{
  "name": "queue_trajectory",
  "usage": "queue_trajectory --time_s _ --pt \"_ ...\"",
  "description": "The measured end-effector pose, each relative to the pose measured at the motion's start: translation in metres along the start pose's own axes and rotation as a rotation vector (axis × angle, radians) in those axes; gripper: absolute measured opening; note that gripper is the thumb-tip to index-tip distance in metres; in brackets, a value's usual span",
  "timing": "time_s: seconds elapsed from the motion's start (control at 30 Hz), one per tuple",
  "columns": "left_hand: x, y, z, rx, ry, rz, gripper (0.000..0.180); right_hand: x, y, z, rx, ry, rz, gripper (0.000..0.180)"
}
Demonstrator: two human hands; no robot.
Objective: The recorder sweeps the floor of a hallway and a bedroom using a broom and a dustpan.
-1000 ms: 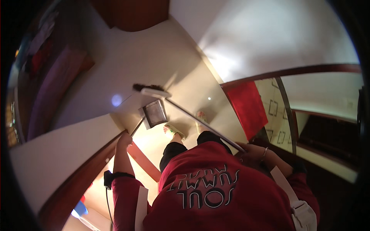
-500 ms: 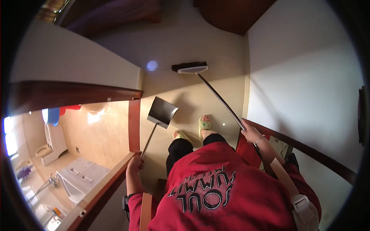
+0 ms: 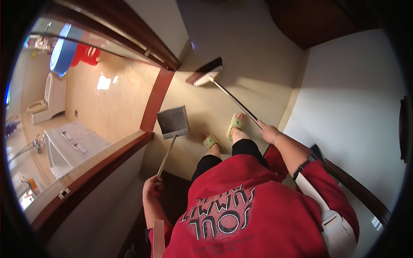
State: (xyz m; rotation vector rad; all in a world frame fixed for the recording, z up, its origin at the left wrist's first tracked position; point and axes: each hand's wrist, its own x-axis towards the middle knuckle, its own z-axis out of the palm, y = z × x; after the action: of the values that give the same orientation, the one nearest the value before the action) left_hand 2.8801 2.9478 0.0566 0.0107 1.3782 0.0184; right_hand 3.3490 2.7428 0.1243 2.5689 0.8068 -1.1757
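My left hand point(image 3: 152, 188) grips the thin handle of a grey metal dustpan point(image 3: 172, 122), whose pan rests on the cream tiled floor beside a brown door threshold point(image 3: 155, 99). My right hand point(image 3: 269, 131) holds the long metal handle of a broom point(image 3: 206, 74). The broom's dark head lies on the floor ahead of my feet. I wear green slippers point(image 3: 235, 122) and a red sweatshirt.
A bathroom opens to the left past the wooden door frame point(image 3: 129, 32), with a white toilet point(image 3: 47, 99), a white washing machine point(image 3: 69, 146) and a blue basin point(image 3: 62, 49). A white wall point(image 3: 352, 107) rises on the right. A dark wooden door point(image 3: 318, 21) stands ahead.
The view has swung further, bringing more of the bathroom into sight on the left. The broom head now lies nearer the threshold, and the dustpan sits closer to my feet.
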Motion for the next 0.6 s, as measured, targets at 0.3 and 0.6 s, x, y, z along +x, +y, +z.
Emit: queue_trajectory --time_s 0.3,0.6 --pt "-0.005 -0.006 -0.024 -0.093 -0.077 0.288 0.006 -0.12 0.022 -0.042 -0.557 -0.143 -0.093 0.041" --pt "-0.038 -0.018 0.001 -0.216 -0.201 0.452 0.015 -0.024 -0.121 0.001 -0.848 -0.218 -0.526 0.046"
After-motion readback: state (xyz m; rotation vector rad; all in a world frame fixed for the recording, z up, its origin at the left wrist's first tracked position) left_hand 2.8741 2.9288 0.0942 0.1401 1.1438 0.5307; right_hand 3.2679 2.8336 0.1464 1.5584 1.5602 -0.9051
